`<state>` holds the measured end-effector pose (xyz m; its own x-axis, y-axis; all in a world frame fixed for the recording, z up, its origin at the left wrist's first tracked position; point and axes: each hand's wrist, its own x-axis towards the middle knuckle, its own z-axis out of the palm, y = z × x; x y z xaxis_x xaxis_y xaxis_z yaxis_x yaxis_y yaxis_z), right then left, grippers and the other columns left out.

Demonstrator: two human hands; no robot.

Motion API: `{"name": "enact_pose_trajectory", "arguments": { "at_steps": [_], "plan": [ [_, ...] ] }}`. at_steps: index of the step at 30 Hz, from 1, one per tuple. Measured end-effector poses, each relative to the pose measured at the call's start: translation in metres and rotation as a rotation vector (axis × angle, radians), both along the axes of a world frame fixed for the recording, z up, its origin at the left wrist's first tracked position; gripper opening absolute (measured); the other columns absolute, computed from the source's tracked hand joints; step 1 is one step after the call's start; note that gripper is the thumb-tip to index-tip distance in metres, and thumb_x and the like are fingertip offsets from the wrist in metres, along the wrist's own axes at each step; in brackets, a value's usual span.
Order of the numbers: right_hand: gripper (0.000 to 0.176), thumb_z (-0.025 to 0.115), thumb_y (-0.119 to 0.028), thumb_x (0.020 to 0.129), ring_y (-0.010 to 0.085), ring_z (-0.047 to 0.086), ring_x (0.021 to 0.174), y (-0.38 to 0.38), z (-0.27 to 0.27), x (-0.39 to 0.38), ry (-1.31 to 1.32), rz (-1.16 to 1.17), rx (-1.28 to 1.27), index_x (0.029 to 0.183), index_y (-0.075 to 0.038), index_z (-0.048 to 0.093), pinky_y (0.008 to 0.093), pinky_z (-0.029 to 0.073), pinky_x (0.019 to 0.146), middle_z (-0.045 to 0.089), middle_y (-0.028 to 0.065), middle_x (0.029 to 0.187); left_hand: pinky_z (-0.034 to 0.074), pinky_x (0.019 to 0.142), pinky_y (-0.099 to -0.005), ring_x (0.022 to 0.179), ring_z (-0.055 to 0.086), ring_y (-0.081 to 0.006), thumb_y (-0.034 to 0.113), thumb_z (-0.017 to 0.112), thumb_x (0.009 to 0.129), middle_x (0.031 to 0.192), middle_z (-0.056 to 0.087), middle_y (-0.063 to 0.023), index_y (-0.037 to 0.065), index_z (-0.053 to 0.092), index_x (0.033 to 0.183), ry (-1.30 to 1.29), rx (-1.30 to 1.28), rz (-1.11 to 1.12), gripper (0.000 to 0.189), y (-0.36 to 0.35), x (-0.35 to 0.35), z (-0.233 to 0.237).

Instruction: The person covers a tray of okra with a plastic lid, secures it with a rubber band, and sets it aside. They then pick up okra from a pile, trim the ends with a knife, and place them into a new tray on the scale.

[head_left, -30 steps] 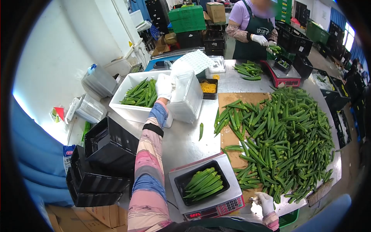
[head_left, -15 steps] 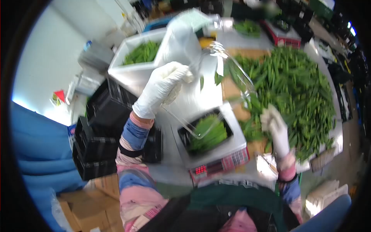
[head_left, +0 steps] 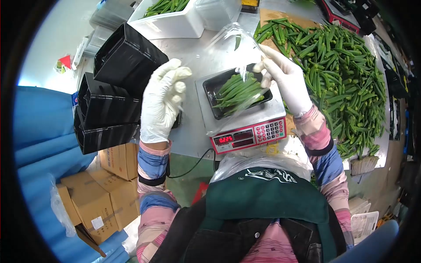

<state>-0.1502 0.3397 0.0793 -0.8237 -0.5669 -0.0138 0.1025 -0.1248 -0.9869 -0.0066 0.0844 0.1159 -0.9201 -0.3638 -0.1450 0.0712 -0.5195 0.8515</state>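
Note:
A black tray (head_left: pixel 212 87) of okra pods (head_left: pixel 239 91) rests on the digital scale (head_left: pixel 249 136), whose red display reads about 0.225. Thin clear plastic film (head_left: pixel 239 37), like a bag, is spread over the tray and past its far side. My right hand (head_left: pixel 287 79), in a white glove, pinches this film at the tray's right upper corner. Left of the scale, my gloved left hand (head_left: pixel 161 103) is raised with fingers loosely curled and apart, and nothing shows in it.
A large heap of okra (head_left: pixel 342 83) covers the table's right side. Stacked black trays (head_left: pixel 127 57) stand on the left. At the back is a white bin (head_left: pixel 175 24) with more okra. Cardboard boxes (head_left: pixel 98 197) sit below left, and a cable (head_left: pixel 193 166) hangs from the scale.
My left hand has come down and opened, letting go of the clear film. My right hand has moved up and left from the okra heap to the film over the tray.

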Motion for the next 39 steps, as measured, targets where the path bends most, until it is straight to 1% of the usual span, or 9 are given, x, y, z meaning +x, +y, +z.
{"name": "enact_pose_trajectory", "arguments": {
  "at_steps": [3,7,11,14,21,25,28,32,39],
  "plan": [
    [0.052,0.059,-0.018,0.101,0.0040,0.052,0.062,-0.022,0.032,0.002,0.142,0.081,0.140,0.148,-0.002,0.045,0.0189,0.046,0.058,0.068,0.0051,0.100,0.044,0.048,-0.0102,0.064,0.057,-0.0035,0.009,0.061,0.099,0.100,0.069,-0.0124,-0.001,0.058,0.126,-0.085,-0.159,0.080,0.028,-0.012,0.006,0.004],
    [0.054,0.060,-0.019,0.100,0.0029,0.049,0.059,-0.044,0.042,-0.003,0.320,0.154,0.153,0.149,-0.001,0.044,0.0177,0.044,0.056,0.069,0.0043,0.102,0.046,0.056,-0.0166,0.076,0.061,-0.0093,0.015,0.060,0.100,0.104,0.071,-0.0148,0.002,0.061,0.122,-0.038,-0.020,0.083,0.025,-0.012,-0.003,-0.011],
    [0.049,0.061,-0.021,0.100,0.0022,0.050,0.060,-0.040,0.006,-0.018,0.168,0.025,0.185,0.142,0.001,0.051,0.0166,0.041,0.056,0.071,0.0042,0.102,0.051,0.076,-0.0268,0.099,0.065,-0.0195,0.027,0.057,0.102,0.120,0.067,-0.0129,0.005,0.057,0.129,0.078,0.041,0.122,0.035,0.008,-0.005,-0.038],
    [0.052,0.064,-0.025,0.098,0.0054,0.057,0.066,-0.015,-0.019,-0.012,-0.087,-0.002,0.162,0.141,0.002,0.051,0.0192,0.046,0.060,0.072,0.0060,0.103,0.053,0.089,-0.0299,0.114,0.061,-0.0221,0.009,0.065,0.096,0.134,0.058,-0.0127,0.004,0.042,0.145,0.055,-0.175,0.164,0.054,0.056,0.013,-0.057],
    [0.062,0.062,-0.015,0.098,0.0092,0.066,0.083,0.042,-0.081,0.063,-0.326,0.008,0.340,0.151,0.003,0.035,0.0200,0.051,0.061,0.060,0.0153,0.131,0.054,0.093,-0.0341,0.109,0.064,-0.0221,0.003,0.060,0.097,0.135,0.057,-0.0162,-0.001,0.044,0.141,-0.144,-0.243,0.213,0.047,0.093,0.055,-0.106],
    [0.055,0.063,-0.014,0.097,0.0068,0.061,0.087,0.051,-0.075,0.063,-0.417,0.081,0.415,0.146,0.002,0.043,0.0197,0.050,0.062,0.064,0.0103,0.123,0.052,0.096,-0.0336,0.108,0.064,-0.0206,0.001,0.059,0.097,0.128,0.061,-0.0141,-0.002,0.054,0.132,-0.177,-0.317,0.262,0.035,0.089,0.055,-0.123],
    [0.050,0.063,-0.009,0.097,0.0075,0.059,0.088,0.051,-0.073,0.064,-0.417,0.063,0.293,0.143,0.003,0.047,0.0222,0.052,0.071,0.064,0.0091,0.121,0.051,0.094,-0.0324,0.105,0.064,-0.0197,0.001,0.061,0.096,0.120,0.064,-0.0111,-0.001,0.064,0.119,-0.281,-0.958,0.286,0.024,0.062,0.050,-0.139],
    [0.051,0.062,-0.007,0.097,0.0088,0.060,0.082,0.051,-0.076,0.066,-0.421,0.057,0.316,0.144,0.005,0.045,0.0238,0.054,0.074,0.064,0.0107,0.122,0.048,0.085,-0.0362,0.097,0.059,-0.0259,0.014,0.070,0.089,0.100,0.064,-0.0085,0.008,0.073,0.107,-0.277,-1.428,0.108,0.020,0.042,0.028,-0.135],
    [0.050,0.061,-0.006,0.097,0.0095,0.061,0.080,0.054,-0.075,0.067,-0.446,0.056,0.299,0.144,0.005,0.046,0.0241,0.054,0.074,0.063,0.0124,0.124,0.046,0.082,-0.0389,0.096,0.054,-0.0273,0.015,0.078,0.072,0.094,0.057,-0.0066,0.012,0.074,0.084,-0.198,-1.699,-0.024,0.013,0.029,-0.004,-0.121]
  ]
}}
